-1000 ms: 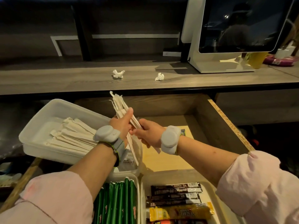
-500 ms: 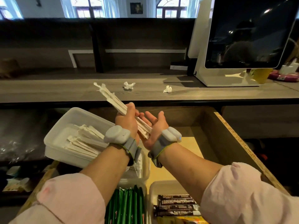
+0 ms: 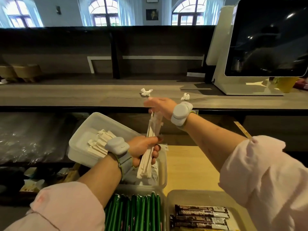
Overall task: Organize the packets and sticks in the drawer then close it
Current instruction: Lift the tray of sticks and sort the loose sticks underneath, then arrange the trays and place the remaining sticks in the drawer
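A: We are gripping a bundle of white paper-wrapped sticks (image 3: 146, 162) upright, our left hand (image 3: 143, 150) clenching around its lower half and our right hand (image 3: 160, 105) pinching the top ends between its fingertips (image 3: 150, 111).

B: And where are we holding it?

A: Over the open drawer (image 3: 188, 165), just above a clear tub (image 3: 164, 164) that is holding a printed plastic bag. Behind our left wrist a white plastic tray (image 3: 80, 144), tilting up at its far end, is carrying more white wrapped sticks (image 3: 100, 142) lying side by side.

B: What are the nearer containers keeping?

A: One is holding green stick packets (image 3: 136, 212) standing in a row; beside it another bin (image 3: 193, 195) is holding dark brown packets (image 3: 200, 214) stacked flat. Two crumpled paper scraps (image 3: 146, 92) are lying on the counter (image 3: 83, 95) beyond.
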Motion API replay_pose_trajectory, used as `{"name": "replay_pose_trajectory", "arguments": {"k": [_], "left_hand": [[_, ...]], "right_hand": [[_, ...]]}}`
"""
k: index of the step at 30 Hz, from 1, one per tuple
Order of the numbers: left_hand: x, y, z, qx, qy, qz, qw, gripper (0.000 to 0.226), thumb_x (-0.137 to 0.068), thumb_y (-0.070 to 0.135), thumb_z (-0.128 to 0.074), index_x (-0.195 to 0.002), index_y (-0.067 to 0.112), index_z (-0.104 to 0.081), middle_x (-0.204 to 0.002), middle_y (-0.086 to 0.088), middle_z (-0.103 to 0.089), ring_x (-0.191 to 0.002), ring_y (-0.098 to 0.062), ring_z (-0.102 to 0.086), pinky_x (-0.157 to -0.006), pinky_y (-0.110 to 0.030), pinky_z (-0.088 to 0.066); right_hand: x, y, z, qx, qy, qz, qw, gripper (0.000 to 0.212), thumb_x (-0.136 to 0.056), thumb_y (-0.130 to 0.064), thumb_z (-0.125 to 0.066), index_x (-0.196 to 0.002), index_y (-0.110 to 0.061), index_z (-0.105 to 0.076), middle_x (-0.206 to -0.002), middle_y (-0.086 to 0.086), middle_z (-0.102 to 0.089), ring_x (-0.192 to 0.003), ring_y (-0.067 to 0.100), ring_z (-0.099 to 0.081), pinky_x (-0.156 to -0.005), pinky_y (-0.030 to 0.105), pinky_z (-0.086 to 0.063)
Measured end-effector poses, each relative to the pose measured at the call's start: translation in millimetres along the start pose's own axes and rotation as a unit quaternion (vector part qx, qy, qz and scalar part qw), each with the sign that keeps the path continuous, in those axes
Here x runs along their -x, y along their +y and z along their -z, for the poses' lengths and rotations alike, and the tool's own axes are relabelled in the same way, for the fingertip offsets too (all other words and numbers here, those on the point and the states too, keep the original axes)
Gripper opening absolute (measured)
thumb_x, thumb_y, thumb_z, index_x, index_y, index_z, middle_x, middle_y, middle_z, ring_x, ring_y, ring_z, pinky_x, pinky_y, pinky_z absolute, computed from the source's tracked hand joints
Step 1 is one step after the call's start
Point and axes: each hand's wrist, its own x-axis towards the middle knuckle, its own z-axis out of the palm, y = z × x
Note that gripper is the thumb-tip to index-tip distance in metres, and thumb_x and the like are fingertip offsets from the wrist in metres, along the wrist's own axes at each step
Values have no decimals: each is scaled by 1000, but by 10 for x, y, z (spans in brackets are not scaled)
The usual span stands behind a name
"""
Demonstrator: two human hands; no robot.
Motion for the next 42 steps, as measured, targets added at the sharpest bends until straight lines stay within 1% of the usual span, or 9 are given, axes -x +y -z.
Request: {"name": "replay_pose_trajectory", "arguments": {"k": [3, 6, 9, 12, 20, 27, 30, 37, 42], "left_hand": [[-46, 0, 39, 40, -4, -5, 999, 48, -97, 33, -43, -53, 16, -43, -37, 4, -39, -30, -6, -39, -39, -14, -38], [-58, 14, 43, 82, 29, -34, 996, 48, -99, 29, -39, -53, 16, -42, -33, 5, -38, -26, -5, -39, -37, -12, -36], [-11, 112, 77, 167, 136, -123, 969, 43, -98, 38, -43, -62, 14, -42, -44, 1, -44, -37, -11, -45, -40, -18, -41], [54, 247, 157, 183, 266, -214, 922, 34, -97, 40, -44, -77, 14, -50, -76, -6, -55, -69, -20, -56, -65, -36, -53], [365, 321, 447, 52, 311, -202, 927, 58, -81, 54, -61, -121, 11, -60, -112, -14, -65, -102, -33, -61, -90, -47, -49], [830, 478, 855, -189, 441, -330, 813, 39, -94, 27, -52, -133, 23, -51, -139, -2, -50, -126, -22, -48, -95, -30, -39], [813, 528, 916, -306, 475, -281, 776, 37, -93, 22, -52, -130, 23, -55, -139, -6, -50, -128, -27, -47, -104, -39, -41], [721, 555, 1118, -439, 453, -55, 774, 71, -86, 12, -52, -149, 32, -25, -146, -9, -44, -126, -36, -49, -103, -50, -43], [822, 606, 1162, -473, 414, -50, 776, 65, -88, 5, -54, -147, 22, -32, -147, -13, -42, -130, -36, -44, -109, -46, -37]], "right_hand": [[62, 51, -67, 34, -98, -38, 994, 57, -100, -49, -24, -125, -12, -60, -125, 7, -64, -120, 25, -57, -109, 44, -38], [79, 126, -118, -54, -42, -25, 997, 62, -98, -55, -17, -140, -19, -45, -144, 6, -49, -135, 27, -41, -114, 46, -26], [165, 134, -178, -147, 77, -74, 983, 56, -97, -53, -30, -140, -18, -43, -142, 9, -49, -127, 28, -48, -108, 47, -36], [312, 132, -379, -147, 4, -95, 985, 48, -95, -29, -52, -140, -17, -41, -135, 11, -55, -115, 28, -58, -102, 46, -45], [163, 10, -963, 137, -62, 57, 987, 45, -89, -4, -53, -133, -1, -42, -119, 22, -60, -93, 29, -57, -91, 40, -47], [88, 353, -1125, 246, -52, 59, 966, 25, -93, -21, -45, -118, -19, -46, -97, 1, -54, -88, 19, -52, -83, 35, -43], [97, 361, -1224, 285, -33, 73, 955, 16, -92, -18, -45, -106, -17, -54, -88, 0, -55, -88, 22, -54, -75, 33, -38], [171, 512, -1031, 333, 11, 80, 940, 47, -92, -38, -51, -136, -23, -43, -135, 6, -45, -122, 27, -49, -101, 38, -44], [187, 693, -719, 271, 76, -141, 949, 54, -92, -45, -44, -136, -15, -42, -133, 12, -52, -115, 32, -56, -90, 37, -48]]}}
